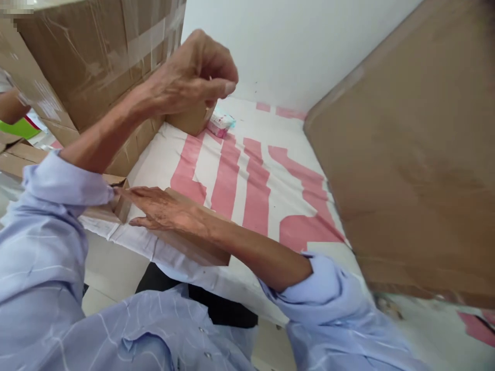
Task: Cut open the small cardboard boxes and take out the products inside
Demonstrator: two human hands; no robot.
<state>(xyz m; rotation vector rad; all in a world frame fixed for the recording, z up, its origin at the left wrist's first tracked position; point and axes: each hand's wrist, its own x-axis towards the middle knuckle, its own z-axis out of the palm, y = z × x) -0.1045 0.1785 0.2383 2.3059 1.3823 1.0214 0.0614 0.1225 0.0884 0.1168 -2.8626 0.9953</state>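
My left hand (pixel 197 74) is raised over the cloth, with its fingers curled and the thumb pressed toward them. Whatever may be between those fingers is too hidden to make out. Lower down, my right hand (pixel 158 208) lies over the left end of a small brown cardboard box (pixel 193 242), its fingers stretched out to the left. The box rests at the table's front edge, partly covered by my right forearm. Close to my right fingertips is the end of another carton (pixel 119 203), which has raised flaps.
Large taped cartons (pixel 77 62) are stacked at the left, and a big cardboard panel (pixel 410 154) stands at the right. A pink-and-white packet (pixel 221 123) sits by a carton at the back. Pink-and-white cloth (pixel 255 190) covers the table. Another person's arm (pixel 11 105) shows at far left.
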